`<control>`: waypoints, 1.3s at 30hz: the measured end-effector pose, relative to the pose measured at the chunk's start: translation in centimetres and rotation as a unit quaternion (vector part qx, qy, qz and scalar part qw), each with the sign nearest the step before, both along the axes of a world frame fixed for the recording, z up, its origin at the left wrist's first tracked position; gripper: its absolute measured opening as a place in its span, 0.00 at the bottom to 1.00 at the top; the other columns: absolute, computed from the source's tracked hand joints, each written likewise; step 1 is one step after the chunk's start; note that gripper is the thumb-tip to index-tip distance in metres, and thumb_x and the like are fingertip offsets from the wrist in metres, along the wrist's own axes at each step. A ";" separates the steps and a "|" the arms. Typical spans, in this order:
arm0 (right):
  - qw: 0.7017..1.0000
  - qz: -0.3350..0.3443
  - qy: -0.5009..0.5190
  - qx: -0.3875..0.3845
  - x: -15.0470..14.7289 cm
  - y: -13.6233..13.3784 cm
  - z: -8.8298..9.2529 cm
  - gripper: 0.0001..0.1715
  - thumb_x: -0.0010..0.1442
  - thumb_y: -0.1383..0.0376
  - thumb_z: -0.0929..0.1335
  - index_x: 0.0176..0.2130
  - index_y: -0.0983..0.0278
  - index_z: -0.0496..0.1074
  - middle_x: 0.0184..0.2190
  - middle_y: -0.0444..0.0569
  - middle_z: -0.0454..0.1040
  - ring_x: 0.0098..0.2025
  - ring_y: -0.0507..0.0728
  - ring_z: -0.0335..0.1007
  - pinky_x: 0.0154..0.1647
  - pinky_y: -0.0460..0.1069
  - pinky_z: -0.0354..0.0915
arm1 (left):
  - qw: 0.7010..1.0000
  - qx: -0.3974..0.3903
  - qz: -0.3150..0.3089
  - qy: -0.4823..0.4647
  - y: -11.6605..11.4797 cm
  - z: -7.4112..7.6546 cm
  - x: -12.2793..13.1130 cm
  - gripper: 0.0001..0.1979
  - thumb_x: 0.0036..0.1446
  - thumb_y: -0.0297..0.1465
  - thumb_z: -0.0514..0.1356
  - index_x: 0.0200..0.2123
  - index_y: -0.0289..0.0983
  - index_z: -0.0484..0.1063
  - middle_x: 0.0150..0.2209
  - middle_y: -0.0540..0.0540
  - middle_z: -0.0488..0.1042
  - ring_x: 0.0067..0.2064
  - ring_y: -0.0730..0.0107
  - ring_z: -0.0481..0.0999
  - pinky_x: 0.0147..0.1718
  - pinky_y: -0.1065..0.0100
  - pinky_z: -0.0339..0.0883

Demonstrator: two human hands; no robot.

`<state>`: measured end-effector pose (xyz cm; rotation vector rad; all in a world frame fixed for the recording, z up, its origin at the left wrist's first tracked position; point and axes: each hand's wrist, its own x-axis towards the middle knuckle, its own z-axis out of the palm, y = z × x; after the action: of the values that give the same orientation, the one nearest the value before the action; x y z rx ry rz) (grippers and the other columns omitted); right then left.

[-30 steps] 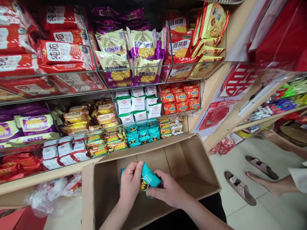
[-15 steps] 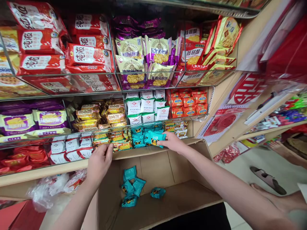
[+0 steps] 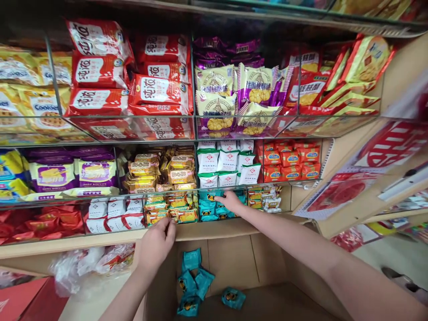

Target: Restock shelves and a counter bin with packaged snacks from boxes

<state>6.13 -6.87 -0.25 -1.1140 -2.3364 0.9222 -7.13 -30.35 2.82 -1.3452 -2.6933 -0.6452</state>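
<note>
My right hand (image 3: 231, 202) reaches into the lowest glass shelf compartment, with its fingers among the teal snack packets (image 3: 210, 209) stacked there; what the fingers grip is hidden. My left hand (image 3: 156, 243) rests with curled fingers on the rim of the open cardboard box (image 3: 234, 232), just under the wooden shelf edge (image 3: 83, 240). Several loose teal packets (image 3: 194, 281) lie on the box floor below my arms.
Glass shelves hold red, purple, yellow, white and orange snack packs. A clear plastic bag (image 3: 87, 267) lies at lower left beside a red box (image 3: 23, 301). At right a wooden rack carries red paper goods (image 3: 341, 191), and a sandal (image 3: 397, 276) shows on the tiled floor.
My right hand has pushed deeper into the teal-packet compartment, and the packet it held is no longer visible. The view shifted left and closer. My left hand stays on the box rim.
</note>
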 end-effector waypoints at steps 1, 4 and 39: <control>1.000 0.004 -0.013 0.019 -0.2 0.1 -0.1 0.15 0.48 0.56 0.66 0.25 0.67 0.69 0.27 0.52 0.71 0.34 0.59 0.66 0.35 0.50 0.58 | 1.000 0.002 -0.003 0.000 0.0 0.1 0.1 0.13 0.57 0.38 0.45 0.29 0.41 0.67 0.29 0.47 0.75 0.33 0.64 0.74 0.29 0.70 0.58; 0.996 0.015 -0.043 0.074 -0.7 0.2 -0.2 0.13 0.49 0.57 0.67 0.29 0.66 0.69 0.33 0.53 0.71 0.43 0.61 0.63 0.44 0.52 0.54 | 1.000 0.005 -0.007 -0.001 0.0 0.2 0.2 0.13 0.57 0.37 0.45 0.29 0.41 0.66 0.29 0.47 0.75 0.34 0.64 0.73 0.30 0.70 0.59; 0.981 0.038 -0.112 0.156 -1.9 -0.2 -0.1 0.18 0.56 0.56 0.61 0.43 0.60 0.69 0.42 0.52 0.71 0.48 0.61 0.61 0.50 0.54 0.50 | 1.000 -0.002 -0.003 0.014 -0.2 -0.5 0.0 0.14 0.57 0.39 0.45 0.31 0.41 0.67 0.30 0.47 0.74 0.33 0.65 0.74 0.29 0.71 0.60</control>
<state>4.24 -7.03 -0.40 -1.0489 -2.6053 0.4479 -7.17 -30.54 2.29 -1.3527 -2.6722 -0.6178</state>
